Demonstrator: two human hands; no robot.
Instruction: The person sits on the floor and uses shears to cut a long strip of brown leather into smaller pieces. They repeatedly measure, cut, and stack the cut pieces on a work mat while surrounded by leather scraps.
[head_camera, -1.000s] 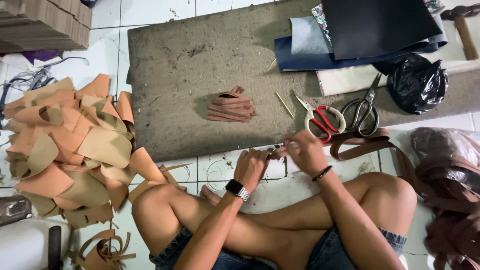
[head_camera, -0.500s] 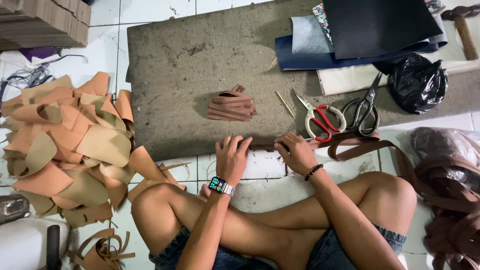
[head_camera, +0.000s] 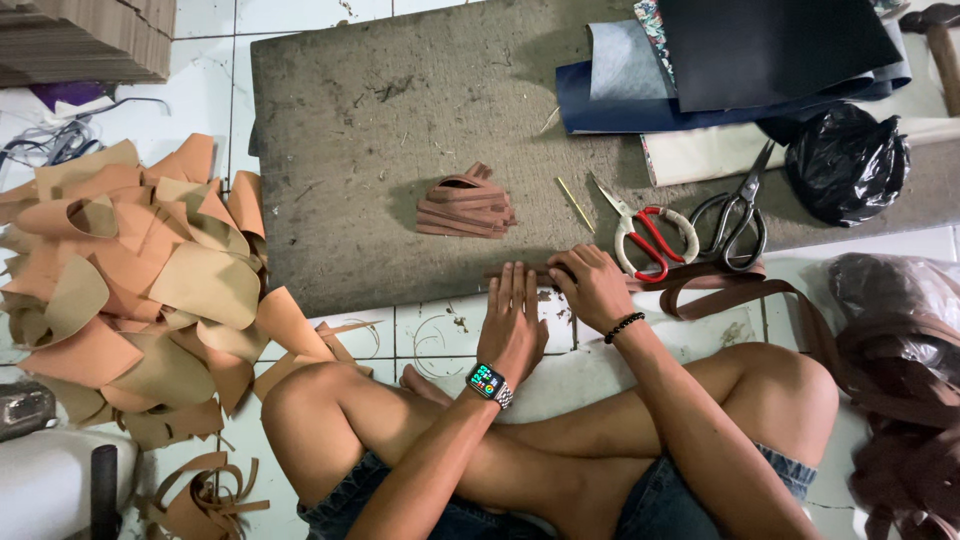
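Note:
My left hand (head_camera: 514, 322), with a watch on the wrist, lies flat with fingers together on a brown leather strap (head_camera: 700, 290) at the near edge of the grey work mat (head_camera: 400, 130). My right hand (head_camera: 592, 283), wearing a bead bracelet, presses curled fingers on the same strap just to the right. The strap runs off to the right toward a heap of brown straps (head_camera: 900, 400). A small stack of folded brown strap pieces (head_camera: 465, 203) sits on the mat just beyond my hands.
Red-handled scissors (head_camera: 645, 232) and black shears (head_camera: 735, 215) lie to the right, a thin stick (head_camera: 575, 203) beside them. Tan leather offcuts (head_camera: 130, 290) pile up on the left. Dark sheets (head_camera: 740, 60) and a black bag (head_camera: 845, 160) sit far right. My crossed legs (head_camera: 560, 440) fill the foreground.
Both hands came down from holding the strap up near my knees and moved forward. They now press it flat on the mat's near edge.

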